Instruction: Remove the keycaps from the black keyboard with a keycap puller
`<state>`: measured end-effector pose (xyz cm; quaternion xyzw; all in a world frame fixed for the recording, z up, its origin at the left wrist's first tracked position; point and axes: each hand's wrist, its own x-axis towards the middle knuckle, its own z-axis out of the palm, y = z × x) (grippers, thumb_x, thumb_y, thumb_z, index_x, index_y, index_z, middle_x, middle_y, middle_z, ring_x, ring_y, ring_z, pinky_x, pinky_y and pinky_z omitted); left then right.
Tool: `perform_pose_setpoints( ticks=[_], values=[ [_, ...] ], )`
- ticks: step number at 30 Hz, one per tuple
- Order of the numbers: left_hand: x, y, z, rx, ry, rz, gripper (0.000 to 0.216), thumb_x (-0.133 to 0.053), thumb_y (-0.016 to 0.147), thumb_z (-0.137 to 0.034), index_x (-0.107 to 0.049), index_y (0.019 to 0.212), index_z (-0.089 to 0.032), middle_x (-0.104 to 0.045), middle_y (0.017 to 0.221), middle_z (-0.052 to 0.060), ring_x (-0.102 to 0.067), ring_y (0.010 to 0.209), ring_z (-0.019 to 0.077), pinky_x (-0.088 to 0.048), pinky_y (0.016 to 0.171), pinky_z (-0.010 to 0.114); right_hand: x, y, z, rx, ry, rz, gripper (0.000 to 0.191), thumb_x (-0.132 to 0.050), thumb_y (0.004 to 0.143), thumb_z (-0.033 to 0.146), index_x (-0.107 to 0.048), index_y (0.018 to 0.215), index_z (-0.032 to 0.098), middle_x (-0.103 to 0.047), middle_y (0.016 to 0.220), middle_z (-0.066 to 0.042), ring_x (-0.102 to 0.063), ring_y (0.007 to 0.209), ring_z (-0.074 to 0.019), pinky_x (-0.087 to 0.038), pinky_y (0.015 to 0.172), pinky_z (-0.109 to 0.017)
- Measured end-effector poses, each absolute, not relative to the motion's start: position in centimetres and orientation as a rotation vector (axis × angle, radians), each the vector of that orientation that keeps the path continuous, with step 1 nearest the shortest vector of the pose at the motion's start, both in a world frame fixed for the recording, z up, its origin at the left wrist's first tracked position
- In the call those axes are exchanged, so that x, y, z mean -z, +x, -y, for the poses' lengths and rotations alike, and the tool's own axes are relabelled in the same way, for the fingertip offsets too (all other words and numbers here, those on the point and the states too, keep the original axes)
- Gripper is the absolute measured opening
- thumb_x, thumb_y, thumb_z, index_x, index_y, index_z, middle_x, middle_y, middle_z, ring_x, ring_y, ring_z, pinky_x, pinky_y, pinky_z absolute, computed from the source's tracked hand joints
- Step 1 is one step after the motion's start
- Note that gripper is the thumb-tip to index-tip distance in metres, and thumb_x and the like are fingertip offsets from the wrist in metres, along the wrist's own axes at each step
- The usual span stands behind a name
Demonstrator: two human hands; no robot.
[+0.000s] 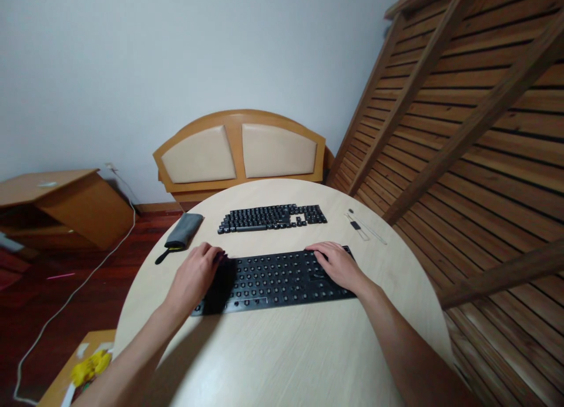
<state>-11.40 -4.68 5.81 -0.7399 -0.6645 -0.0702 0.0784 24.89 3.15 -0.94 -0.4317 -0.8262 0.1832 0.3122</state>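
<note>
A black keyboard base (268, 281) without its keycaps lies across the table in front of me, its rows of switch posts exposed. Over its left end, my left hand (196, 275) is closed around a small dark thing that I cannot make out, and casts a shadow on the base. My right hand (339, 263) rests on the upper right part of the base, fingers bent at its far edge and thumb on top. Behind the base, loose black keycaps (259, 218) are laid out in keyboard order.
The round pale table (286, 360) also holds a grey pouch (185, 229) at left and a wire tool (356, 225) with a dark handle at right. A padded headboard (238, 154) stands behind, a slatted wooden frame (440, 131) leans at right. A white cable (83, 286) crosses the floor.
</note>
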Motion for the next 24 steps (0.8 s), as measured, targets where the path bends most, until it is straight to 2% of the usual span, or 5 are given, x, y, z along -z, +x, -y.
perform_pose_setpoints(
  ticks=[5, 8, 17, 20, 24],
  values=[
    [-4.8, -4.6, 1.8, 0.416, -2.469, 1.721, 0.022, -0.045, 0.098, -0.02, -0.062, 0.112, -0.017, -0.061, 0.104, 0.009, -0.059, 0.097, 0.023, -0.052, 0.084, 0.035, 0.7, 25.3, -3.2, -0.762, -1.159, 1.863, 0.035, -0.035, 0.102, 0.033, -0.059, 0.125, 0.023, -0.071, 0.116, -0.008, -0.065, 0.111, -0.0203, -0.046, 0.102, -0.04],
    [-4.6, 0.1, 0.4, 0.481, -2.588, 1.576, 0.019, -0.048, 0.098, -0.017, -0.062, 0.111, -0.017, -0.059, 0.104, 0.008, -0.056, 0.099, 0.0221, -0.052, 0.086, 0.035, 0.7, 25.4, -3.3, -0.797, -1.141, 1.749, 0.035, -0.034, 0.102, 0.034, -0.057, 0.124, 0.022, -0.071, 0.113, -0.009, -0.066, 0.108, -0.0203, -0.047, 0.1, -0.04],
    [-2.8, 8.0, -1.4, 0.299, -2.779, 1.364, 0.021, -0.047, 0.1, -0.022, -0.064, 0.111, -0.018, -0.06, 0.106, 0.009, -0.054, 0.101, 0.0234, -0.052, 0.083, 0.034, 1.5, 26.8, -4.1, -0.464, -1.317, 1.734, 0.035, -0.038, 0.088, 0.013, -0.065, 0.109, 0.021, -0.072, 0.104, -0.007, -0.067, 0.1, -0.0198, -0.05, 0.094, -0.037],
    [-2.4, 7.6, -1.2, 0.288, -2.787, 1.326, 0.023, -0.047, 0.1, -0.023, -0.064, 0.115, -0.019, -0.06, 0.106, 0.009, -0.054, 0.103, 0.0235, -0.052, 0.083, 0.034, 1.8, 27.3, -4.4, -0.379, -1.402, 1.817, 0.029, -0.043, 0.089, 0.016, -0.069, 0.1, 0.021, -0.073, 0.101, -0.006, -0.066, 0.097, -0.0217, -0.05, 0.091, -0.038],
    [-2.8, 6.7, -0.9, 0.239, -2.785, 1.27, 0.02, -0.05, 0.098, -0.02, -0.066, 0.109, -0.019, -0.06, 0.105, 0.009, -0.053, 0.102, 0.0239, -0.051, 0.082, 0.035, 2.1, 27.4, -4.6, -0.357, -1.451, 1.858, 0.029, -0.043, 0.094, 0.022, -0.069, 0.107, 0.023, -0.073, 0.094, -0.005, -0.065, 0.094, -0.0221, -0.05, 0.087, -0.036]
  ],
)
